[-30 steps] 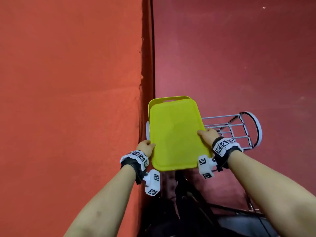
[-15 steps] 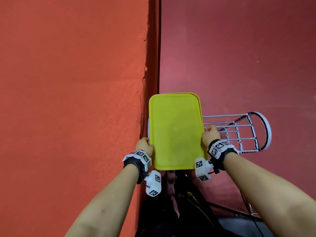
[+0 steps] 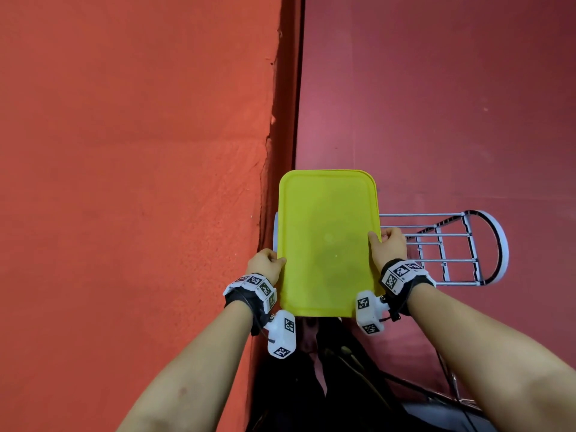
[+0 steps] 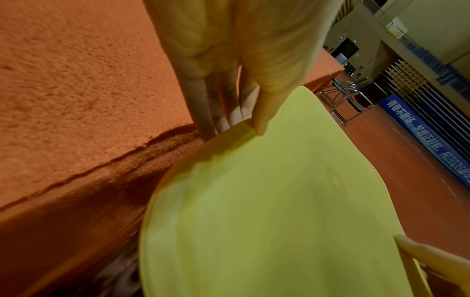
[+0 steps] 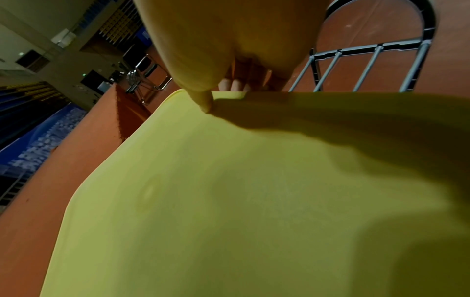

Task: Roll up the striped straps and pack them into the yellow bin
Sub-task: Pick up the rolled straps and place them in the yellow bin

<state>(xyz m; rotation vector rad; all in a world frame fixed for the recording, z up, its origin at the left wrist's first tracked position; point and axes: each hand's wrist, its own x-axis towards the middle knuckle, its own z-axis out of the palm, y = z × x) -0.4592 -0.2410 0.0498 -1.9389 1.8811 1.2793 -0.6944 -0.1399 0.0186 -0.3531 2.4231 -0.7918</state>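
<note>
You hold the yellow bin point(image 3: 327, 241) in the air in front of you, its flat side facing you, above the seam where the orange mat point(image 3: 131, 182) meets the dark red floor point(image 3: 452, 104). Your left hand point(image 3: 265, 265) grasps its left edge and your right hand point(image 3: 388, 247) grasps its right edge, thumbs on the flat side. A metal rack point(image 3: 452, 247) lies on the floor just right of the bin.

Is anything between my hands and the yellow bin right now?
No. The left hand and right hand both grip the yellow bin by its side edges, thumbs on its flat face. No straps are visible.
</note>
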